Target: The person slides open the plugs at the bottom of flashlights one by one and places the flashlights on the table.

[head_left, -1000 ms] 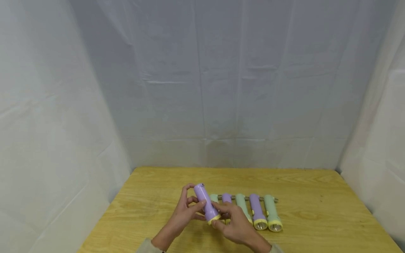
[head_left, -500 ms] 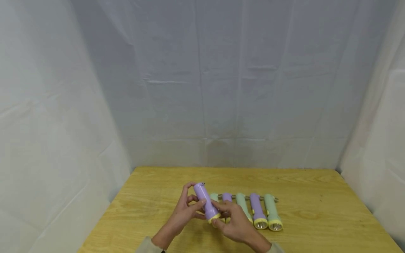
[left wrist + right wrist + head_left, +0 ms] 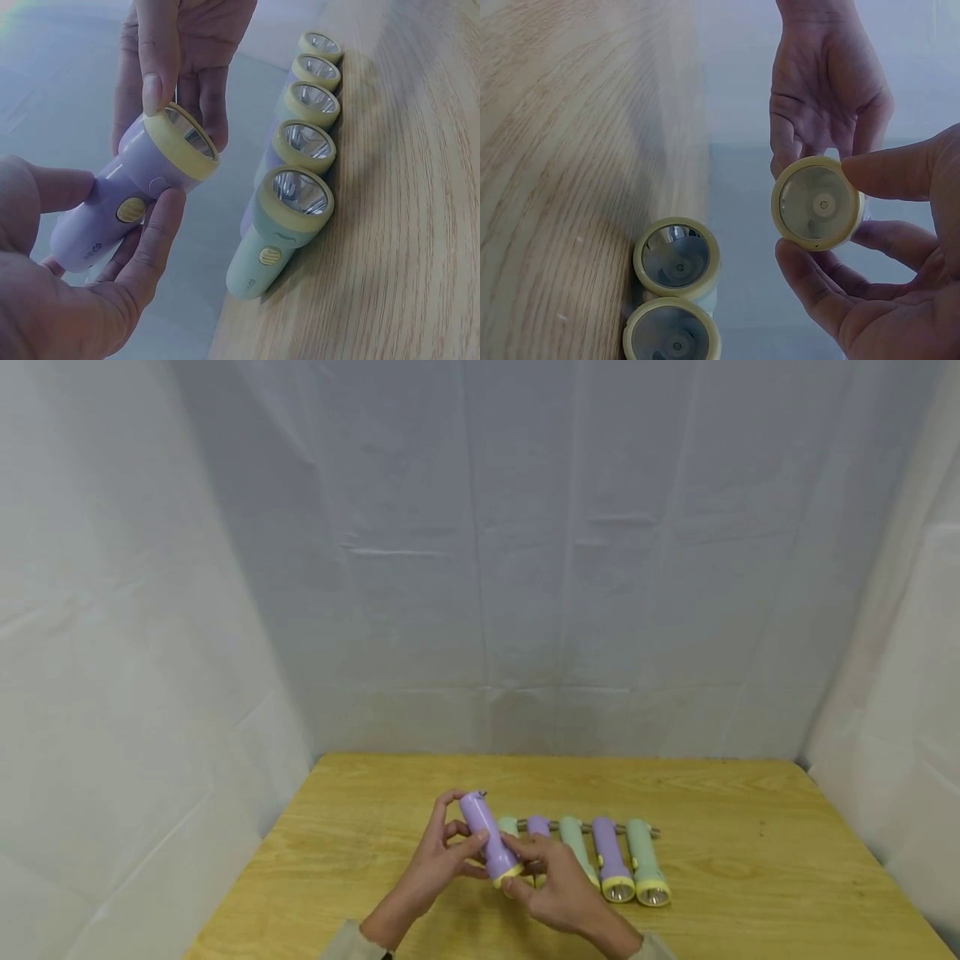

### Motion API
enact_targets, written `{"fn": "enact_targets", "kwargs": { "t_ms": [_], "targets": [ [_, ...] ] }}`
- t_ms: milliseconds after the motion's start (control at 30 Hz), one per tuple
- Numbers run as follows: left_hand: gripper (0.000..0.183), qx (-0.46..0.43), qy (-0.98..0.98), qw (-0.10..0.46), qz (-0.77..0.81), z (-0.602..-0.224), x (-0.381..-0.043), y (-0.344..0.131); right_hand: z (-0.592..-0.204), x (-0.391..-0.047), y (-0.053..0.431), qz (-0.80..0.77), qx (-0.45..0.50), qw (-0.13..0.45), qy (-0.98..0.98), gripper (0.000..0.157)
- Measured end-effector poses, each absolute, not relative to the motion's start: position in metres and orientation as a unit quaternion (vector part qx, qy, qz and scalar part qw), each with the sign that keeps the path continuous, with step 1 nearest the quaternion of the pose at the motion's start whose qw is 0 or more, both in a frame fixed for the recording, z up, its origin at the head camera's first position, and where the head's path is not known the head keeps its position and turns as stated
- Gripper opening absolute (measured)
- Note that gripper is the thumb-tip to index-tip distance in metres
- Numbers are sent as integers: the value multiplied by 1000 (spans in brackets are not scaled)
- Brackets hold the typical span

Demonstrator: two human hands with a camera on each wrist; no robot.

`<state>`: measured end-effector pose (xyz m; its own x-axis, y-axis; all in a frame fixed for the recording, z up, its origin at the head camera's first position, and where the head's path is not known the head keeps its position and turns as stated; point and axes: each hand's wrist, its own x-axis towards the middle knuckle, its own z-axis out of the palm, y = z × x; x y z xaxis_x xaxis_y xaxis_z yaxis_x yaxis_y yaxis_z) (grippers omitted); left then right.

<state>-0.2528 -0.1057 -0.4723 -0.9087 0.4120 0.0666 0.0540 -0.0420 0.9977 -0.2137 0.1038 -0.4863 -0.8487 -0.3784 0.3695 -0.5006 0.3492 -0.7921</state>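
Observation:
A purple flashlight (image 3: 483, 831) with a yellow lens ring is held above the table, tilted, lens end down and to the right. My left hand (image 3: 438, 860) grips its body, thumb on one side and fingers on the other. My right hand (image 3: 558, 889) pinches the yellow ring (image 3: 780, 202) between thumb and fingers. In the left wrist view, a ribbed yellow switch (image 3: 131, 210) shows on the purple body. The lens (image 3: 819, 204) faces the right wrist camera and looks unlit. Behind my right hand, part of the flashlight row is hidden in the head view.
Several green and purple flashlights lie side by side on the wooden table (image 3: 337, 827), lens ends toward me. The rightmost is a green flashlight (image 3: 643, 856), beside a purple flashlight (image 3: 611, 856). White sheeting (image 3: 525, 610) hangs behind the table and along both sides.

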Motion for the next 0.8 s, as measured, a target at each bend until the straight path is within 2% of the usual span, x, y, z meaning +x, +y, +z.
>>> {"fn": "enact_targets", "kwargs": {
  "t_ms": [800],
  "targets": [
    [64,163,687,118,698,-474,-254,-108,-485,-214,100,499,273,67,-820,54]
  ]
}}
